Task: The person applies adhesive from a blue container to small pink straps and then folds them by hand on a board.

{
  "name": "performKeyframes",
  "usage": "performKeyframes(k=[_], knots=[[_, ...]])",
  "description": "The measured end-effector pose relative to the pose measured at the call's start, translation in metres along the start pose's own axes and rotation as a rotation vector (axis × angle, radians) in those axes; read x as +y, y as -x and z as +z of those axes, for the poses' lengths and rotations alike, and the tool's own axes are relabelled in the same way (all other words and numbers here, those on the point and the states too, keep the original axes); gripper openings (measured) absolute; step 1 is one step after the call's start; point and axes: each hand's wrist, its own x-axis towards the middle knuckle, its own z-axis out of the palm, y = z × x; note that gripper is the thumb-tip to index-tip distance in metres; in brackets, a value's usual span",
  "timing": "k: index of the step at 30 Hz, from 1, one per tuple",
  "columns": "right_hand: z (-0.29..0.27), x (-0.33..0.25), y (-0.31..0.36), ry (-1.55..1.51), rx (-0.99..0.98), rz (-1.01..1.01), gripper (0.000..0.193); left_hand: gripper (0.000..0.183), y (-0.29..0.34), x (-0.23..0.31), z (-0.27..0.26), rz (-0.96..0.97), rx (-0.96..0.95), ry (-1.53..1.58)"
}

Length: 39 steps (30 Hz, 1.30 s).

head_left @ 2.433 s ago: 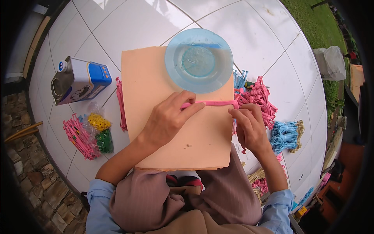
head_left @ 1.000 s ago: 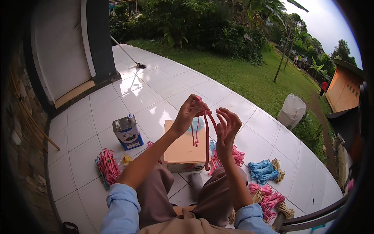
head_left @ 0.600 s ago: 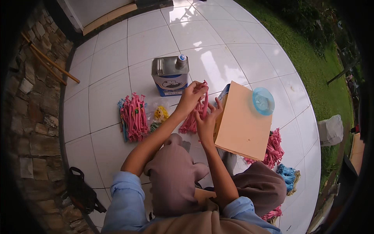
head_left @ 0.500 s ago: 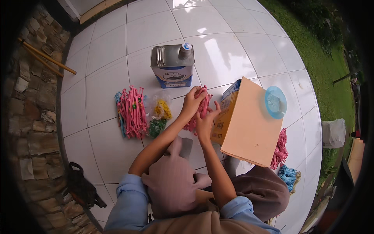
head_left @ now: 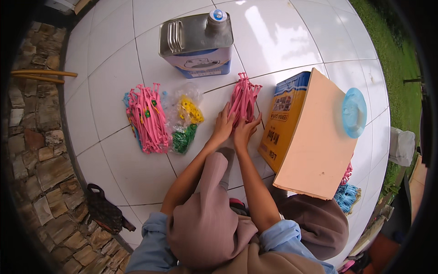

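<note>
A bundle of thin pink plastic straps with knobbed ends (head_left: 244, 96) lies on the white tiled floor in front of me. My left hand (head_left: 222, 125) closes along its left side near the lower end. From the right, my right hand (head_left: 246, 131) grips the same end, thumb and fingers around the straps. The straps' lowest part is hidden behind my hands. To the left lies a larger pile of pink straps (head_left: 148, 121), with blue ones partly under it and small green and yellow pieces on top.
Clear bags hold yellow pieces (head_left: 190, 109) and green pieces (head_left: 184, 138). A metal can (head_left: 196, 41) stands beyond. At right, a tan board (head_left: 319, 146) rests on a yellow-and-blue can (head_left: 285, 116), bearing a blue dish (head_left: 354, 113). Blue straps (head_left: 346, 198) lie behind the board. A dark bag (head_left: 107, 208) sits left.
My left hand has come down from the bundle's upper end to its lower left side. More of the pink straps now shows above my hands. The whole view has shifted and looks closer.
</note>
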Motion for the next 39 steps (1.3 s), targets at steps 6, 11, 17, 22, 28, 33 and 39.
performKeyframes(k=[6,11,17,22,28,33,39], knots=[[0.010,-0.011,-0.016,-0.417,-0.104,-0.032,0.066,0.056,-0.022,0.013,0.008,0.122,0.059,0.306],[0.010,-0.066,-0.007,-0.183,-0.034,-0.031,0.068,0.057,-0.034,0.032,-0.017,-0.044,0.137,0.009],[-0.085,-0.139,0.049,-0.729,-0.265,-0.030,0.056,0.043,0.066,0.164,-0.060,0.082,-0.031,0.500],[-0.244,-0.195,0.080,-0.860,-0.313,-0.410,0.040,0.038,0.159,0.305,-0.084,0.519,-0.057,0.460],[-0.437,-0.171,0.079,-0.493,0.217,-0.797,0.028,0.029,0.238,0.415,0.031,0.879,-0.450,0.459],[-0.509,-0.040,0.017,-0.273,0.462,-0.391,0.030,0.027,0.209,0.397,0.194,0.570,-0.714,0.224],[-0.448,0.118,-0.041,-0.265,0.277,-0.114,0.035,0.032,0.179,0.244,0.305,0.161,-0.616,0.210]])
